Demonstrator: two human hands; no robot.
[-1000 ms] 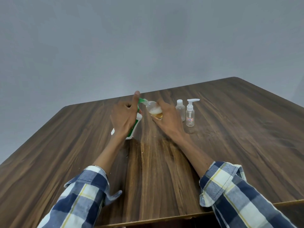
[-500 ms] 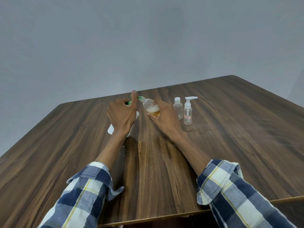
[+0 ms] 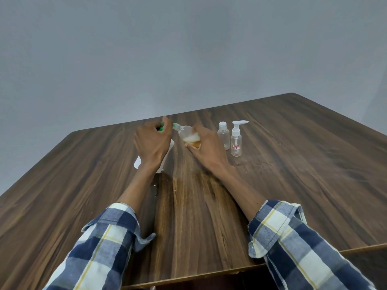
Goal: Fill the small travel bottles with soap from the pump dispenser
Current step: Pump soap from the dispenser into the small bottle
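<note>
pressing down on the green pump head [image 3: 161, 127] of the white plastic soap dispenser [image 3: 167, 155] with the left hand [image 3: 152, 143], fingers curled over the top, index finger extended forward along the nozzle; dispenser body mostly hidden behind that hand and wrist, only its white lower edges showing. gripping a small clear round travel bottle [image 3: 189, 136] in the right hand [image 3: 206, 146], fingers and thumb wrapping round its lower half, bottle tilting left with its mouth meeting the green nozzle tip [image 3: 175, 125]. showing amber soap with pale foam on top inside the tilted bottle, just above the thumb. standing upright just right of the right hand: a clear capped travel bottle [image 3: 223, 135] and, touching or nearly touching it, a clear mini pump bottle with a white pump and red-edged label [image 3: 236, 141]. resting everything on a dark wood-grain table [image 3: 293, 174]. wearing blue and white plaid sleeves [image 3: 293, 248], cuffs pushed back.
</note>
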